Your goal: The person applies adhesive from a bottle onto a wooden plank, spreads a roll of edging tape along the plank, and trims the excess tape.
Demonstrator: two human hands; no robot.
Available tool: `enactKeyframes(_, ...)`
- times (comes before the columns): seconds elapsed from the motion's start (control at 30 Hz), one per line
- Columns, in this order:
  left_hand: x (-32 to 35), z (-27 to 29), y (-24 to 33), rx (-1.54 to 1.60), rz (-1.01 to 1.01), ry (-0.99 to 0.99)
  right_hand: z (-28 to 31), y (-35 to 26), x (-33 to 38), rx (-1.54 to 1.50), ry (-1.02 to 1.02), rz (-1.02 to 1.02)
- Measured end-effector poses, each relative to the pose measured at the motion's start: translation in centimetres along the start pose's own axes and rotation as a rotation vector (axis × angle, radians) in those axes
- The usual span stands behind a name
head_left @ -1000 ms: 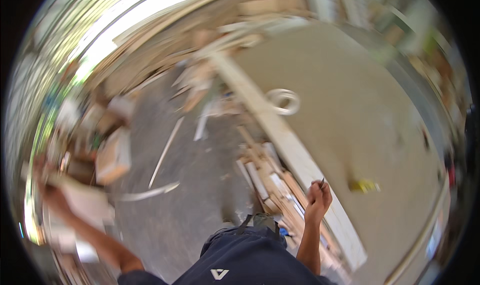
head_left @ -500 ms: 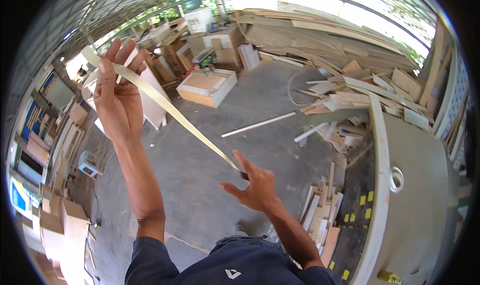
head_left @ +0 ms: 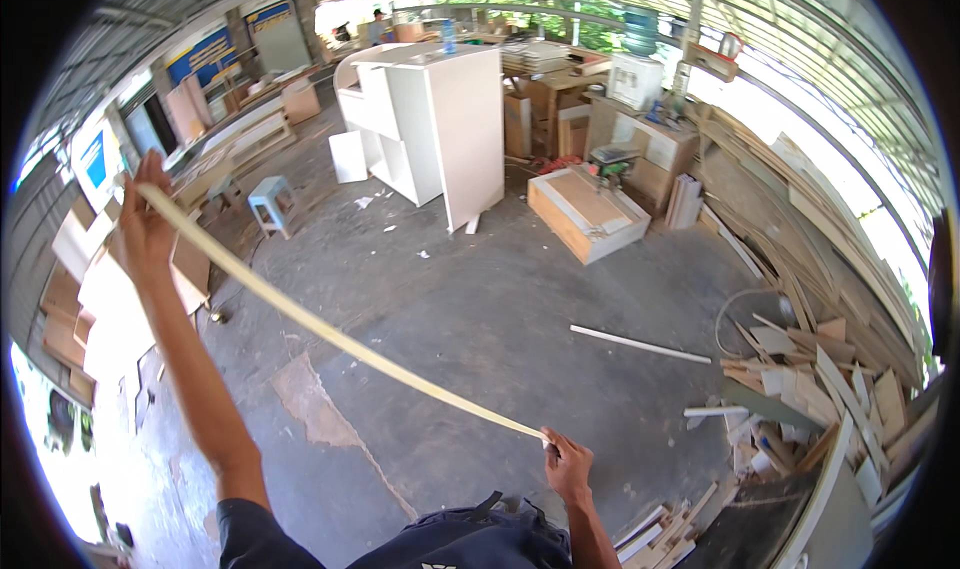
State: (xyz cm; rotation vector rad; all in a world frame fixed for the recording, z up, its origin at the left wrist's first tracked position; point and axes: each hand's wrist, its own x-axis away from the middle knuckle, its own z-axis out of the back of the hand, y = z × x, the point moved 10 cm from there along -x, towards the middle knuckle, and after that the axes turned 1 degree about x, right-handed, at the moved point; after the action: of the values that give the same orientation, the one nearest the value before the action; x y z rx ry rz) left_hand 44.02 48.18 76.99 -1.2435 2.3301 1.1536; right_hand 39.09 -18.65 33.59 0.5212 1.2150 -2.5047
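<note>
a long, thin, pale yellow strip [head_left: 330, 334] stretches taut in the air, slanting from upper left down to lower right. its high end is gripped in the raised left hand [head_left: 147, 231]; its low end is pinched in the right hand [head_left: 567, 464].

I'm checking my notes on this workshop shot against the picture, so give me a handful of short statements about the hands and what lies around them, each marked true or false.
1. Both hands grip one long pale strip. True: the left hand holds its far end raised, the right hand its near end.
2. The strip lies flat on the floor. False: it spans the air between the hands.
3. A small blue stool stands on the concrete floor. True.
4. The white cabinet lies tipped on its side. False: it stands upright.
5. The right hand is raised higher than the left. False: it is low, near the body.
</note>
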Motion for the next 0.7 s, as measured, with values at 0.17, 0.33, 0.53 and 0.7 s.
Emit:
enactKeyframes(0.17, -3.1, 22.5, 19.4, -0.589, -0.119, 0.051, -2.0, 6.7, -3.7, 0.135, -0.012, 0.025)
enactKeyframes(0.33, 3.8, 23.6, 44.0, -1.910, -0.397, -0.122, -5.2, 14.8, -11.5, 0.330, -0.108, -0.064)
enactKeyframes(0.53, 18.9, 33.8, 42.4, -1.695, -0.355, 0.939, -4.4, 20.7, -24.7, 0.488, -0.076, -0.029)
enactKeyframes(0.7, 22.5, 30.5, 41.3, -1.786, -0.460, 1.154, -11.1, 20.8, -36.2, 0.467, -0.106, 0.051)
